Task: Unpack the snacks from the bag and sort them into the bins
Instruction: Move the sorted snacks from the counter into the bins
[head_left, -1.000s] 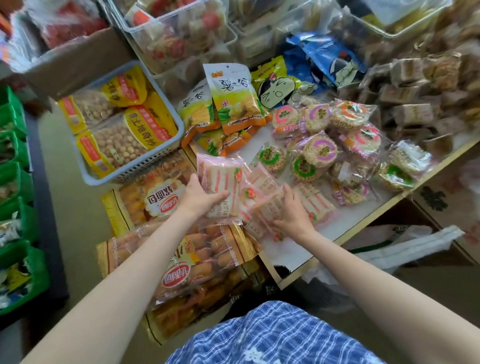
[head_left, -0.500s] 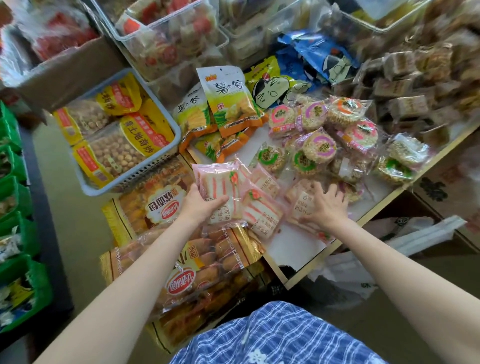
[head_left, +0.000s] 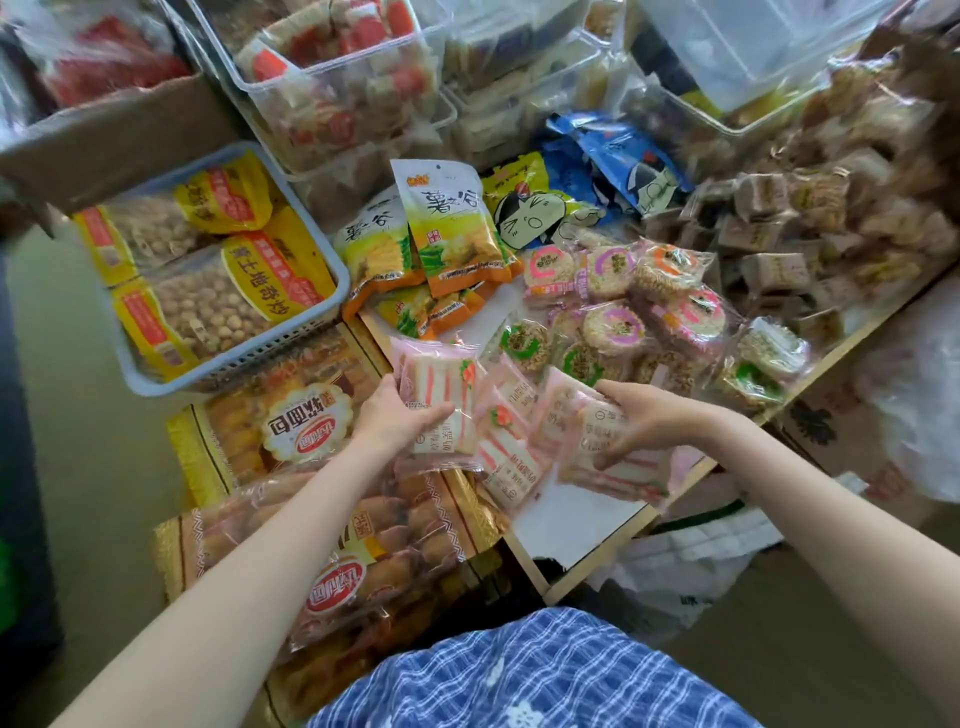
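Several pink-wrapped sandwich cakes (head_left: 511, 441) lie in a loose pile at the near corner of the white table (head_left: 571, 525). My left hand (head_left: 400, 415) grips one pink cake pack (head_left: 441, 384) by its lower left side, thumb across its front. My right hand (head_left: 639, 415) holds another pink cake pack (head_left: 608, 457) at the right of the pile, fingers curled over its top. Round rice-cracker packs (head_left: 613, 327) with pink, green and orange labels lie just behind the pile.
A grey basket (head_left: 332, 291) with yellow nut bags stands at the left. Large bread packs (head_left: 306, 421) lie below it. Green-and-orange chip bags (head_left: 452, 228), clear bins (head_left: 337, 78) and brown wrapped cakes (head_left: 779, 239) crowd the back. A white plastic bag (head_left: 691, 566) lies under the table edge.
My right hand moved from the table's right part back to the pile and took hold of a pink cake pack. My left hand kept its pack and barely moved.
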